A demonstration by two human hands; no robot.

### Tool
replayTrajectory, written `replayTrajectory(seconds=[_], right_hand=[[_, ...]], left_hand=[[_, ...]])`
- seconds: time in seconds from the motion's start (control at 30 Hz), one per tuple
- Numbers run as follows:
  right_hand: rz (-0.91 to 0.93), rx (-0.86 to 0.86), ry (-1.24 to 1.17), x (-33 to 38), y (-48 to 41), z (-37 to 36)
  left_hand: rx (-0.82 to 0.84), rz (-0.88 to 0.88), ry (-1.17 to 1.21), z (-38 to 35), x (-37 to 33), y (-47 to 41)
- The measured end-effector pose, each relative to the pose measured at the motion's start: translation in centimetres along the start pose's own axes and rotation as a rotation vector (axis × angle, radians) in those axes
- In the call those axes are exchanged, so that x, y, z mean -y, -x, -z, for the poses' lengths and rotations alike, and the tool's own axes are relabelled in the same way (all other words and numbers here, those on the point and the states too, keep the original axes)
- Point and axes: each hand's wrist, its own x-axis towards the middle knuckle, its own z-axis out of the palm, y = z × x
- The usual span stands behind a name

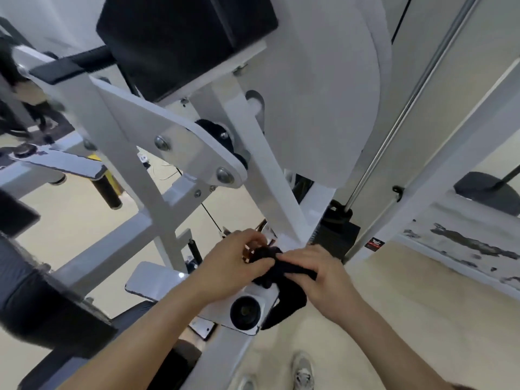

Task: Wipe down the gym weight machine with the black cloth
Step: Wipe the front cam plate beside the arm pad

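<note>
You are holding the soft black cloth (281, 273) with both hands, low at the white painted steel frame of the weight machine (270, 175), just above the round black end cap (245, 311) of a white tube. Your left hand (229, 266) pinches the bunched upper part of the cloth with curled fingers, and your right hand (320, 280) grips the other end, with the thumb on top. One loose tail hangs down beside the tube. The cloth looks light and limp, so it will fold and slip easily. I think it is better to gather it into a thick pad in one palm before you press it on the smooth frame.
</note>
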Motion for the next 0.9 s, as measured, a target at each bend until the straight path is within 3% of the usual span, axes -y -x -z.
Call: replayTrajectory(seconds=[0.07, 0.2, 0.3, 0.43, 0.57, 0.67, 0.73, 0.8, 0.9], right_hand=[[-0.041, -0.142, 0.07, -2.6, 0.1, 0.4], [-0.062, -0.305, 0.2, -5.5, -1.7, 0.9], [-0.078, -0.357, 0.12, -5.8, -1.8, 1.0], [-0.172, -0.519, -0.122, -3.2, -2.5, 1.0], [-0.133, -0.447, -0.136, 0.2, -2.7, -0.6], [-0.101, -0.373, -0.03, 1.1, -3.7, -2.1], [-0.089, -0.359, -0.039, 2.1, -6.2, -2.4], [0.036, -0.374, -0.007, 4.2, -9.7, -2.2], [0.226, -0.316, -0.177, 7.1, -13.4, -1.5]], left_hand=[[-0.032, 0.037, -0.171, -1.3, -0.7, -1.0], [-0.191, -0.062, -0.522, -3.3, -3.2, -3.2], [-0.303, -0.124, -0.729, -3.4, -3.6, -3.3], [-0.573, -0.372, -0.667, -3.2, -4.6, -2.3], [-0.637, -0.323, -0.532, 0.1, -7.4, -1.0], [-0.585, -0.438, -0.863, 1.2, -7.9, -0.4], [-0.642, -0.536, -0.916, 2.0, -8.1, 0.3], [-0.718, -0.631, -0.889, 3.2, -9.0, 1.2], [-0.832, -0.699, -0.83, 6.5, -9.9, 1.3]])
